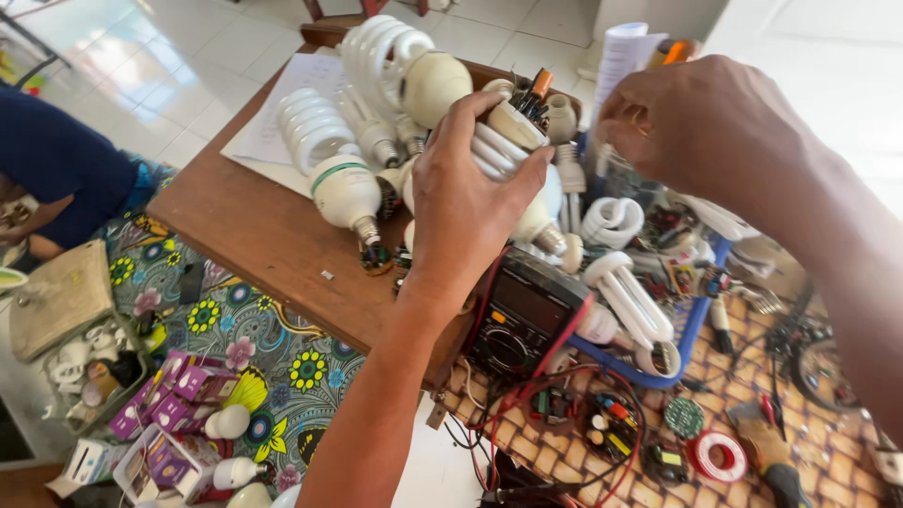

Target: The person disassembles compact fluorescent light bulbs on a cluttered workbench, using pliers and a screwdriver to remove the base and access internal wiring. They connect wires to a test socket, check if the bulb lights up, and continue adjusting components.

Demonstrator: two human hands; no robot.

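- Clearly, the left hand (467, 202) is wrapped around a spiral fluorescent bulb (515, 167), fingers closed on its white tubes, so that the opened base with its exposed electronics points up and away from the person.
- Just beyond, the right hand (707, 127) hovers above the bulb's base with its fingers curled; whether they pinch anything cannot be told.
- Held over the wooden table (268, 235), the bulb is near a heap of other spiral bulbs (348, 141).
- Below the hand sits a multimeter (527, 315), within easy reach beside a blue tray (691, 329) of bulb parts.
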